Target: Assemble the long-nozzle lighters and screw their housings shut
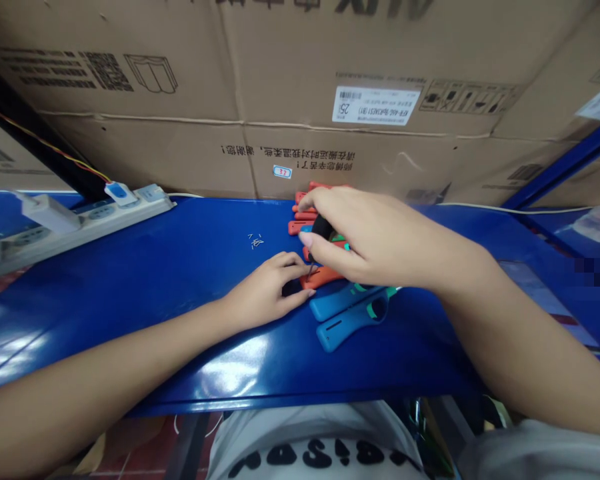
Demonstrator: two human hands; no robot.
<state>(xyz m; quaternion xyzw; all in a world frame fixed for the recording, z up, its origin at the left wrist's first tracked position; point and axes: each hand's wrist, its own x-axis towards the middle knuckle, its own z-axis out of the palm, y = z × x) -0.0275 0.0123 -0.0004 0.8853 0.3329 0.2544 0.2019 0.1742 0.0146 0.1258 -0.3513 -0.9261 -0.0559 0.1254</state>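
The right hand [370,240] is closing around a small screwdriver [321,229], its fingers pinching the black handle from above while the thin metal shaft is slanting down toward the left hand. The left hand [265,290] is curling around the near end of an orange plastic casing [323,277], gripping it against the bench, and the shaft tip is reaching that casing, though the fingers partly hide the contact. The casing is lying almost flat, its long axis running rightward and slightly up.

Behind it, a pile of red-orange casings [300,220] is sitting partly under the right hand, their narrow ends pointing left. Just beside the hands, two matte blue casings [347,313] with green inserts are lying diagonally, curved and slotted. A few tiny silver screws [255,241] are scattered on the glossy blue metal bench [130,267]. Farther left, a white power strip [95,227] is lying along the bench edge, carrying plugs, while a large corrugated cardboard carton [290,87] is standing behind everything, printed with black text.
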